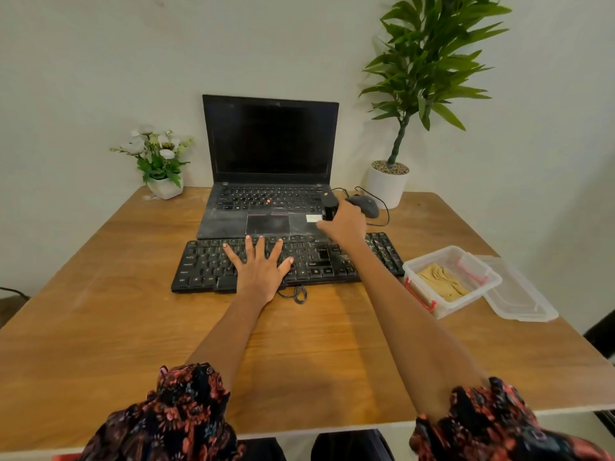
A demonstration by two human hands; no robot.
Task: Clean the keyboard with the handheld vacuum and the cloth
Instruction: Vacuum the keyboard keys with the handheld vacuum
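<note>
Leftmost, a small white pot of white flowers (159,161) stands at the desk's (100,294) far edge. Black keyboard (206,267) lies across the middle of the desk, its cable looped at its near edge. Left hand (258,266) rests flat on the keys, fingers straight and spread. Open laptop (269,168), screen dark, sits just behind the keyboard, its palm rest dusty. Right hand (344,224) hovers over the keyboard's far edge and the laptop's right front corner, fingers curled round a small black device, probably the handheld vacuum (330,207); detail too poor to be sure. Mouse (366,205) lies just beyond that hand. Tall potted plant (387,184) at the far right corner. Clear container (451,281) near the right edge holds the tan cloth (442,281); its lid (519,294) lies beside it.
</note>
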